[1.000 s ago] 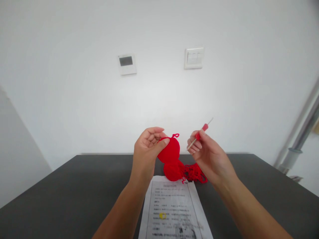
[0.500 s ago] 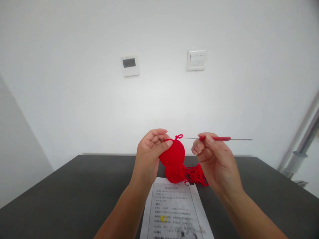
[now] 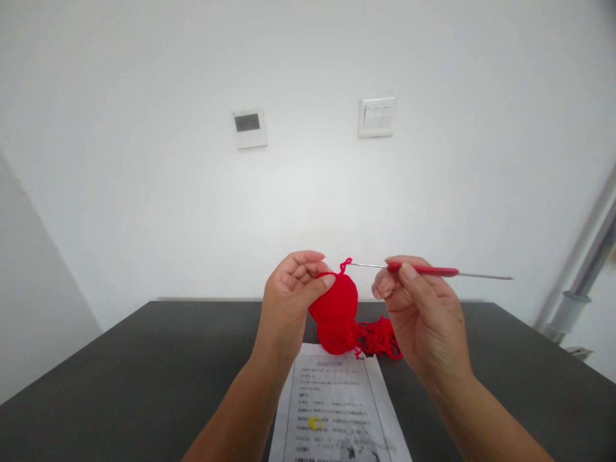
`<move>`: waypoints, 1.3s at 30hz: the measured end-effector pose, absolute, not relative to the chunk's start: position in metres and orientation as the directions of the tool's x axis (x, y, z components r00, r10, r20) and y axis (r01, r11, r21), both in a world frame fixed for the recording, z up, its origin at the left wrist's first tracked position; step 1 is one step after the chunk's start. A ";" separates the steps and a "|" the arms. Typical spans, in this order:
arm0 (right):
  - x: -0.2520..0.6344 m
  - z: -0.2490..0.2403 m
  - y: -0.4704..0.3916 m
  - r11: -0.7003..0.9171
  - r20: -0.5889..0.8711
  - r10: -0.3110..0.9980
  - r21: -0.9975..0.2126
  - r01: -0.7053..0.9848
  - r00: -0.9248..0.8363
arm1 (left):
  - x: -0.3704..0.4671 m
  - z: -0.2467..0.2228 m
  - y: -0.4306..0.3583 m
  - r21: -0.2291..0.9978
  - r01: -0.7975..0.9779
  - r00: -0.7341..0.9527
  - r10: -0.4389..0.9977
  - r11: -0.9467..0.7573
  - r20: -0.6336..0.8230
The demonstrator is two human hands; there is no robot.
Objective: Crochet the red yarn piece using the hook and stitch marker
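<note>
The red crochet piece (image 3: 334,311), shaped like 2 rounded lobes one above the other, hangs in the air above the far end of the dark surface (image 3: 120,378). A small yarn loop (image 3: 345,264) stands at its top edge. The left hand (image 3: 289,301) pinches the upper lobe at its left side, thumb in front and fingers curled behind, so its grip is closed on the piece. Loose red yarn (image 3: 378,337) trails from the lower lobe to the right and lies bunched behind the right hand.

The right hand (image 3: 421,311) is closed around a crochet hook (image 3: 423,270) with a red handle, thumb and forefinger clamping the handle near its front. The hook lies nearly level, its thin metal tip pointing left and reaching the yarn loop; whether it passes through the loop cannot be told. The metal tail sticks out to the right, past the hand.

Below the hands a printed sheet of paper (image 3: 337,410) lies flat on the surface, with a small yellow mark (image 3: 314,423) on its text. On the white wall behind are a small display panel (image 3: 249,128) and a light switch (image 3: 376,117). A grey pole (image 3: 584,276) leans at the right edge.
</note>
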State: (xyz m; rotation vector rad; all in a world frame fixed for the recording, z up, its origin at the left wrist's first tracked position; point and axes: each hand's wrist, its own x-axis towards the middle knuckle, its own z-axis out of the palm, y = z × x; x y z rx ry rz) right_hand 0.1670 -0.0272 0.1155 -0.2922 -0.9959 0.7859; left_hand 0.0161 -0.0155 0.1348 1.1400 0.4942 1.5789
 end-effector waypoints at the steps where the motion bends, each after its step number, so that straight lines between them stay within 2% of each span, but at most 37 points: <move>1: 0.167 0.115 -0.027 0.703 0.641 0.702 -0.552 -0.449 0.310 | 0.016 0.134 -0.015 0.792 -0.505 0.035 0.909 -0.344 0.416; 12: 0.168 0.109 -0.030 0.800 0.747 0.598 -0.533 -0.276 0.291 | 0.015 0.131 -0.017 0.778 -0.414 0.014 0.851 -0.473 0.525; 23: 0.166 0.101 -0.038 0.907 0.859 0.414 -0.417 -0.056 0.301 | 0.016 0.131 -0.020 0.746 -0.428 -0.007 0.827 -0.511 0.562; 28: 0.167 0.102 -0.038 0.936 0.897 0.342 -0.350 -0.020 0.281 | 0.017 0.132 -0.020 0.738 -0.415 -0.011 0.814 -0.533 0.581; 39: 0.167 0.103 -0.040 0.947 0.929 0.278 -0.308 0.090 0.245 | 0.018 0.132 -0.023 0.763 -0.353 -0.034 0.822 -0.542 0.568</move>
